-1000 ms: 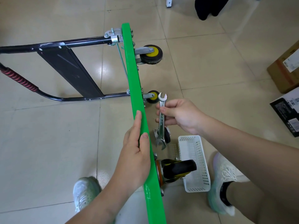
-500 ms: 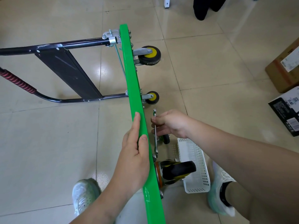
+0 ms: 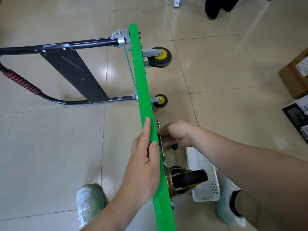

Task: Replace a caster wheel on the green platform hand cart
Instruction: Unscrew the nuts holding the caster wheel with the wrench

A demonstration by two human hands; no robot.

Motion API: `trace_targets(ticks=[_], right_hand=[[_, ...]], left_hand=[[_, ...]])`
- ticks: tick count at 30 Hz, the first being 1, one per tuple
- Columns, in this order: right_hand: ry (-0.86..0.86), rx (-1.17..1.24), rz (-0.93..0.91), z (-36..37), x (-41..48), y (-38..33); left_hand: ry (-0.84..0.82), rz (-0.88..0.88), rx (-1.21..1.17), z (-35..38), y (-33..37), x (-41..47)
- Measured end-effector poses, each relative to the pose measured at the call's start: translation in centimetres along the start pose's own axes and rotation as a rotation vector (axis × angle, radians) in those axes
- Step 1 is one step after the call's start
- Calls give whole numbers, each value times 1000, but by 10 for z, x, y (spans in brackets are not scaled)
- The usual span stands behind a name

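The green steel platform (image 3: 139,75) of the hand cart stands on edge on the beige tiled floor (image 3: 50,147), underside facing right. Its folding black tubular handle (image 3: 73,45) extends to the left. The left hand (image 3: 146,162) lies along the upper edge of the platform, fingers extended and thumb on the rim, gripping it. The right hand (image 3: 177,135) is closed around a slim silver open-end wrench (image 3: 159,129), held close against the underside beside a caster mounting plate. Two small black casters with yellow hubs (image 3: 159,56) sit at the far end. A larger black caster wheel (image 3: 188,179) is mounted nearest the camera. A white perforated plastic basket (image 3: 205,174) rests on the floor just beside it.
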State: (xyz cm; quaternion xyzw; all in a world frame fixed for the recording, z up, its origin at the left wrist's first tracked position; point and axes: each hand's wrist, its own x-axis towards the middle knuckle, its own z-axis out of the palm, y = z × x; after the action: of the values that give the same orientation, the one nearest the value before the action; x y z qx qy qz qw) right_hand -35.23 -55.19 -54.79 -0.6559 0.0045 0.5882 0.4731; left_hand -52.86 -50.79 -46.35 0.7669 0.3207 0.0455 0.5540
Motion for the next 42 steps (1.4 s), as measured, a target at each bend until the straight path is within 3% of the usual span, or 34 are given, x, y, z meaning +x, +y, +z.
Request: trace_targets(ticks=[19, 33, 42], right_hand=[[-35, -14, 111, 6, 4, 4], [9, 1, -368, 8, -71, -5], [71, 43, -532, 10, -100, 22]], left_hand=[[14, -15, 4, 2, 2, -1], [18, 4, 0, 2, -1, 4], [54, -2, -21, 4, -6, 3]])
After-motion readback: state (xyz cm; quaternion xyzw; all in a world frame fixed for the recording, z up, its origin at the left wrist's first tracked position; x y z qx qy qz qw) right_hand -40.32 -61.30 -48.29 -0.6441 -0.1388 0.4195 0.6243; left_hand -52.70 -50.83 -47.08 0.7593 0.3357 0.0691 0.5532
